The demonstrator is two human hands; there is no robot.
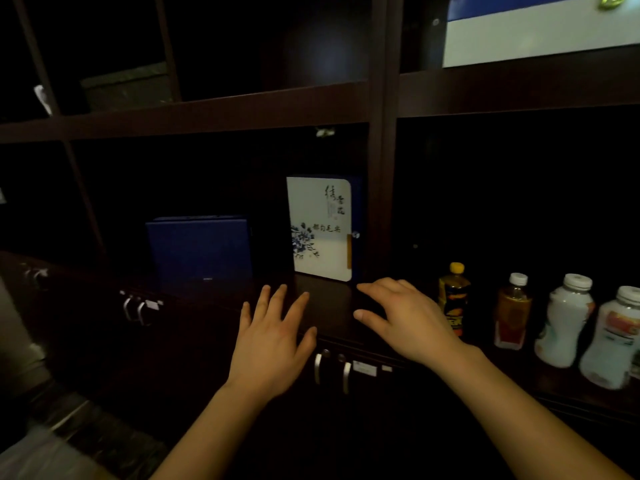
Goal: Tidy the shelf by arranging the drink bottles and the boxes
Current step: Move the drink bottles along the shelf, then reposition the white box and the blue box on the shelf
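Note:
A white box with blue flowers and dark writing (320,228) stands upright in the middle bay of the dark wooden shelf (214,110), against the right post. To its left stands a plain blue box (201,249). My left hand (273,336) hovers flat, fingers spread, in front of the white box. My right hand (405,315) is open just right of that box's lower corner, holding nothing. In the right bay stand a yellow-capped dark bottle (454,296), an amber bottle with a white cap (513,311) and two white bottles (564,320) (614,341).
Cabinet doors with metal handles (332,372) (136,308) sit below the shelf ledge. On the upper shelf lie a dark box (128,86) at left and a white-and-blue box (540,29) at right. A pale object shows at the bottom left.

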